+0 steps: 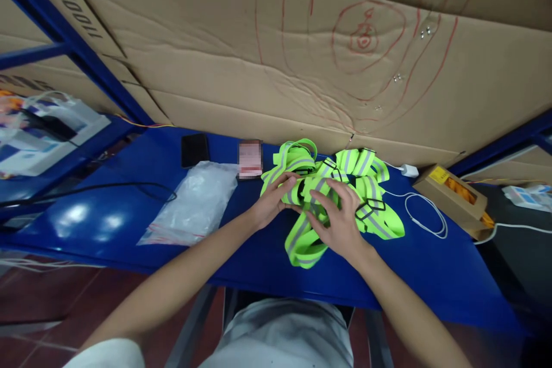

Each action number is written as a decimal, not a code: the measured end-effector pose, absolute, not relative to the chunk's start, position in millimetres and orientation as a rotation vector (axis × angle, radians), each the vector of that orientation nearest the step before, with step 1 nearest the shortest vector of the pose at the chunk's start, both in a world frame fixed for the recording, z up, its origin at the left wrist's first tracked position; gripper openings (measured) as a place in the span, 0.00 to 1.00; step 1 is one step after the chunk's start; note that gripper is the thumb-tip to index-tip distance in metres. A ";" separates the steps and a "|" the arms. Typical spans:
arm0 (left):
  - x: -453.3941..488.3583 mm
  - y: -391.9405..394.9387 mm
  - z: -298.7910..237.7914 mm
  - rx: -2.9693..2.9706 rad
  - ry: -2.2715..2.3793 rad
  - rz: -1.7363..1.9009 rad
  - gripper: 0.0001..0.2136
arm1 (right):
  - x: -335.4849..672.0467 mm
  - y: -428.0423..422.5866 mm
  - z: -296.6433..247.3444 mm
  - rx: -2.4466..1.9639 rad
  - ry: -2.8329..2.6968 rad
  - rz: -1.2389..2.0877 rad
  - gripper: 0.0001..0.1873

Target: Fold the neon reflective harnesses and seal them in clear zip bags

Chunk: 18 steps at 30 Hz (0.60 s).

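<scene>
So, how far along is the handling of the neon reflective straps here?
Early, by the look of it. Nothing looks finished: the neon yellow-green reflective strap bundle lies loose and tangled on the blue table. In hand: the left hand grips one strap and the right hand lies spread on top. Left: the clear plastic bag beside it lies flat, apparently empty.

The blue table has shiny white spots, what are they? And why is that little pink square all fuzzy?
In the head view, the white spots on the blue table are glare, light bouncing off its glossy top; in the same view the pink square is blurred into blocks and unreadable, while the yellow-green straps look sharp and bright.
</scene>
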<state>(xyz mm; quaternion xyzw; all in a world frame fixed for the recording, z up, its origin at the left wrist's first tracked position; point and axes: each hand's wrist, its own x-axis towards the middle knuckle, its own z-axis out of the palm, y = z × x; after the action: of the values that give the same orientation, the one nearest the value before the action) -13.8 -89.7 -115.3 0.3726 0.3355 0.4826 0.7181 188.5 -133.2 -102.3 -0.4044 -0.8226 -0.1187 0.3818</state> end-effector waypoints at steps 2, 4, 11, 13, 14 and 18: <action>-13.9 -91.4 -115.8 0.864 0.730 1.015 0.25 | 190.1 -127.6 -103.0 -1.058 -2.150 -0.185 0.27; -14.1 -93.2 -114.3 0.945 0.694 0.950 0.30 | 193.3 -122.2 -103.6 -1.069 -2.136 -0.049 0.27; -13.5 -92.7 -111.4 0.955 0.813 0.817 0.26 | 209.7 -114.2 -97.7 -1.070 -2.186 0.260 0.36; -14.0 -91.8 -112.6 0.912 0.838 0.817 0.21 | 214.4 -113.9 -94.0 -1.074 -2.351 0.287 0.41; -14.3 -92.1 -113.0 0.899 0.848 0.797 0.19 | 216.5 -113.7 -92.5 -1.083 -2.399 0.273 0.41; -14.7 -97.1 -113.0 0.907 0.872 0.639 0.20 | 222.3 -112.3 -89.0 -1.052 -2.404 0.316 0.32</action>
<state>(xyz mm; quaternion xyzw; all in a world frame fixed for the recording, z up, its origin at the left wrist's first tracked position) -14.7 -97.1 -113.0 0.4168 0.4006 0.2937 0.7613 222.3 -112.3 -89.0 -0.3858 -0.8814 0.1159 0.2466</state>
